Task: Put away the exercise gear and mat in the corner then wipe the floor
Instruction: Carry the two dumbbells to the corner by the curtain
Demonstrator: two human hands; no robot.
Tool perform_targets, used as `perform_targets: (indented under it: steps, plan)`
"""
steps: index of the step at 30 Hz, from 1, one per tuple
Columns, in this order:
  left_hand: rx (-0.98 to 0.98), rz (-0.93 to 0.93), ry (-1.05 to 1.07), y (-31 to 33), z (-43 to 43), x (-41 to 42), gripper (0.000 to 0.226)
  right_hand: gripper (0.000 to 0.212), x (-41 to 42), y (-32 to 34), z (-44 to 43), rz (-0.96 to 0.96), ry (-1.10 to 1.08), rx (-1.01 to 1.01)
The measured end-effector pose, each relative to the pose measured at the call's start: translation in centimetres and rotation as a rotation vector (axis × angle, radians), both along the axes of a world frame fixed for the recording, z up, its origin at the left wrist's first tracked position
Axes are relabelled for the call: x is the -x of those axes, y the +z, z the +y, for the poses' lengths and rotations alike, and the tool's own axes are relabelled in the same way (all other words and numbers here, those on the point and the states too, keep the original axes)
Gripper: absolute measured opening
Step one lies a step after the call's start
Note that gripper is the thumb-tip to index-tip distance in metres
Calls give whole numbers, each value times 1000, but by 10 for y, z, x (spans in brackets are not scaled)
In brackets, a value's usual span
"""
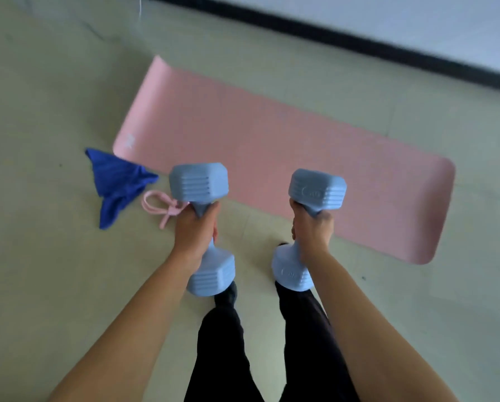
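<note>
The left hand is wrapped tight round the handle of the left dumbbell, and the right hand is closed the same way round the right dumbbell. Both weights are held near upright at mid-frame, clear of the floor. They are pale blue and matte, with a narrow grip flaring into blocky faceted heads that have ribbed sides. The right one carries a raised mark, too blurred to read.

The mat lies flat from 11 to 3 o'clock of the hands. It is pink, smooth and round-cornered.

At 9 o'clock of the left hand a crumpled blue cloth lies just off the mat's corner. A thin pink band, looped and knotted, lies between the cloth and the hand.

Black trousers are at 6 o'clock. A dark skirting runs across at 1 o'clock.
</note>
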State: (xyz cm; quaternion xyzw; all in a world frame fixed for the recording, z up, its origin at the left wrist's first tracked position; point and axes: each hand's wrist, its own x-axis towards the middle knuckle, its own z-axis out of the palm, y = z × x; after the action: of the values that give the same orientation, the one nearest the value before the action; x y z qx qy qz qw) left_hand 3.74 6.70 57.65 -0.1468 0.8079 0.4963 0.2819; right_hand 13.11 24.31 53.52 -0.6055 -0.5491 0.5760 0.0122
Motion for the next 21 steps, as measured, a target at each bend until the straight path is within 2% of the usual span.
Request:
perform_targets:
  steps: [4,7,10,15,21]
  plan:
    - [-103,158,-35,113,4,-11,35,35,-25,114,-2,168,-152,-122]
    - [-139,193,-81,167,8,-34,38,35,-63,176,-7,284,-264,-167]
    - [-181,204,-235,205,24,-66,35,30,-119,221,-8,377,-342,-207]
    - [-321,221,-485,264,88,-152,23,28,-229,275,18,440,-494,-317]
    - [-537,221,-705,311,194,-300,32,33,-394,302,86,479,-637,-411]
